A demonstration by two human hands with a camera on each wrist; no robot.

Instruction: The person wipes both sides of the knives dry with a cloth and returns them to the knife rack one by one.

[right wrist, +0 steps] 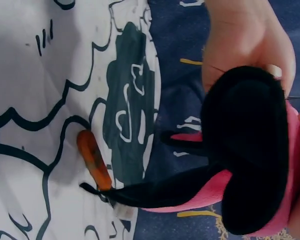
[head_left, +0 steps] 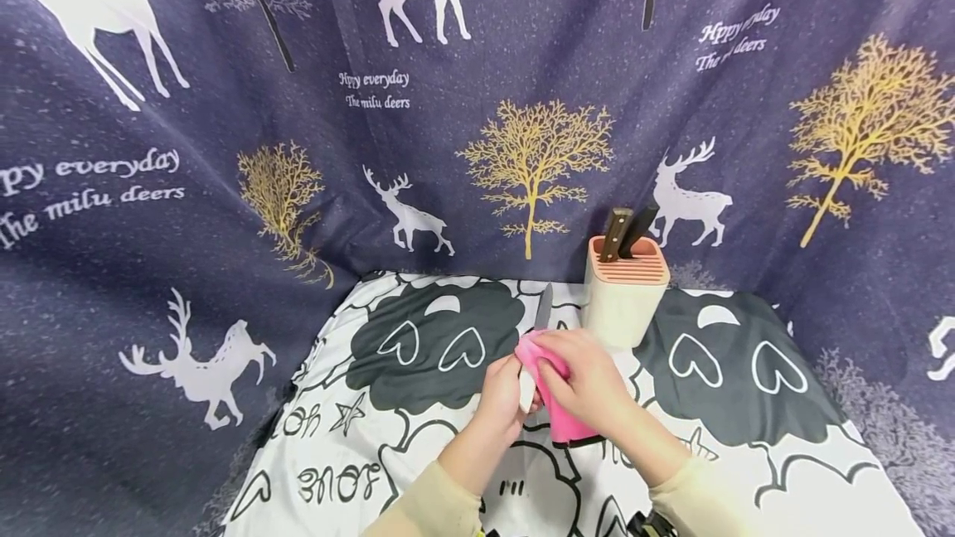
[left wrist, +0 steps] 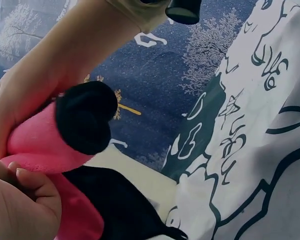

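My left hand (head_left: pixel 501 394) grips a slim white object (head_left: pixel 526 390), its far end wrapped in a pink cloth; I cannot tell what the object is. The pink cloth (head_left: pixel 569 423) has a black underside, and its folds hang down in the right wrist view. My right hand (head_left: pixel 585 375) pinches this cloth around the white object, close against the left fingers. Just beyond both hands lies a knife on the printed sheet, its grey blade (head_left: pixel 545 307) pointing away in the head view. Its orange handle (right wrist: pixel 94 159) shows in the right wrist view.
A cream knife block (head_left: pixel 622 305) with a pink slotted top stands behind and right of the hands. Two dark-handled knives (head_left: pixel 616 234) stick up from it. A black-and-white printed sheet (head_left: pixel 418 454) covers the table, and a navy deer-print curtain (head_left: pixel 477 164) hangs around it.
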